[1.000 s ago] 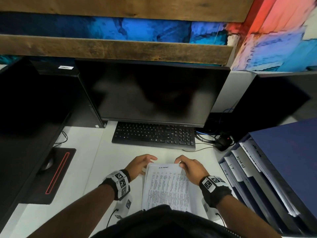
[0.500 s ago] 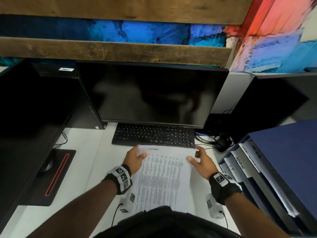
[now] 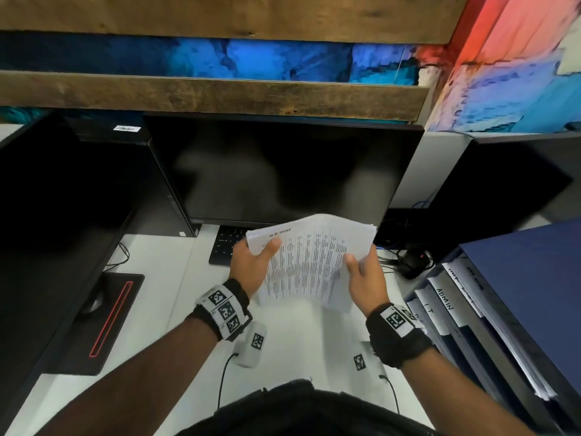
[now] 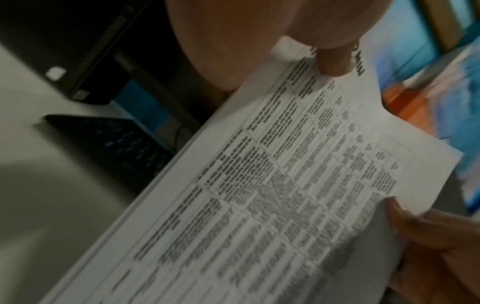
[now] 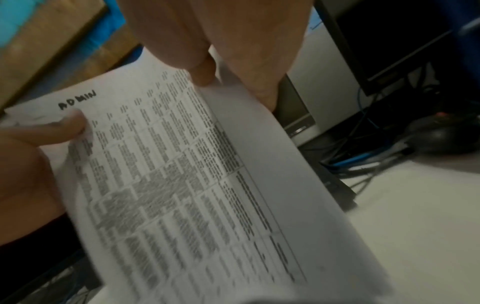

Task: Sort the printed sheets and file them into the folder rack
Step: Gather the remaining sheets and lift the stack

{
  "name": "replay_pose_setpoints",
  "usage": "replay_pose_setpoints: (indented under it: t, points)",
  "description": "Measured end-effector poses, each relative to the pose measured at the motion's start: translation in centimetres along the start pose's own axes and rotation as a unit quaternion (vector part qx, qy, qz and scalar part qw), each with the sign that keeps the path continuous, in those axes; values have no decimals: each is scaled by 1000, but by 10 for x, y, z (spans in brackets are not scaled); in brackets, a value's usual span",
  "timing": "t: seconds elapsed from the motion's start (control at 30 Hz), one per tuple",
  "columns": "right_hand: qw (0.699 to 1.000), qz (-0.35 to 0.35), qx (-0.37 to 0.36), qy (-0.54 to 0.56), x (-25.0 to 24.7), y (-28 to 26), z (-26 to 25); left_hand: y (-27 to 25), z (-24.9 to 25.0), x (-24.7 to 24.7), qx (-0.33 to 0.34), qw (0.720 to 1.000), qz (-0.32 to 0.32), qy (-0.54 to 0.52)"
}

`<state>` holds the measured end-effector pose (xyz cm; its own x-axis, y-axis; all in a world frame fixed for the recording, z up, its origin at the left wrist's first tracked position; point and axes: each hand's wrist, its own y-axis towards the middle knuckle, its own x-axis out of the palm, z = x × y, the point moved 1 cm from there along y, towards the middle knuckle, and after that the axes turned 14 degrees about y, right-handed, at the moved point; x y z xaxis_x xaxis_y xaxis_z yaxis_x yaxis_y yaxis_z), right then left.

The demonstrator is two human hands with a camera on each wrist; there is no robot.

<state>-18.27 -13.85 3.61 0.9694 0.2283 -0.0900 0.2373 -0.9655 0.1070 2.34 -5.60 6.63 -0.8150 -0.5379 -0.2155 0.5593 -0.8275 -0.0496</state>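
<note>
A stack of printed sheets (image 3: 311, 256) is held up above the white desk (image 3: 163, 278), in front of the keyboard. The top sheet (image 5: 161, 164) carries a printed table and the handwritten word ADMIN. My left hand (image 3: 251, 265) grips the stack's left edge, thumb on top near the heading. My right hand (image 3: 364, 275) grips the right edge, thumb on top and fingers beneath. The stack (image 4: 272, 195) sags between the hands. The folder rack (image 3: 490, 325) stands at the right, holding dark blue folders with white tabs reading ADMIN and I T.
A dark monitor (image 3: 283, 171) and a black keyboard (image 3: 226, 243) stand behind the sheets. A second screen (image 3: 47, 199) and a black mouse pad (image 3: 107, 319) lie at the left. A mouse (image 3: 412, 262) with cables sits beside the rack.
Both hands have lifted the stack off the desk and carried it up and forward, over the keyboard. The sheets lay flat a second ago; now they hang curved between the hands.
</note>
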Motion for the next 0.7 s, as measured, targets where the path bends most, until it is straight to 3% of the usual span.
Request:
replay_pose_setpoints:
  t: [0.13,0.23,0.3,0.4,0.57,0.7]
  points:
    - [997,9,-37,60,-1,-2,-16,-2,26,-6,56,998,0,-35]
    - [997,21,-8,69,-7,-13,1,-11,14,-5,77,995,-62,7]
    - [998,14,25,49,-10,-21,15,-17,-3,-1,49,993,-100,39]
    - [999,6,47,22,-12,-23,19,-20,-14,4,-1,994,-97,49]
    - [998,41,25,37,-17,-23,13,-18,-9,8,-9,993,-96,63]
    - [998,0,61,-23,-21,-31,24,-23,-17,11,-23,991,-102,82]
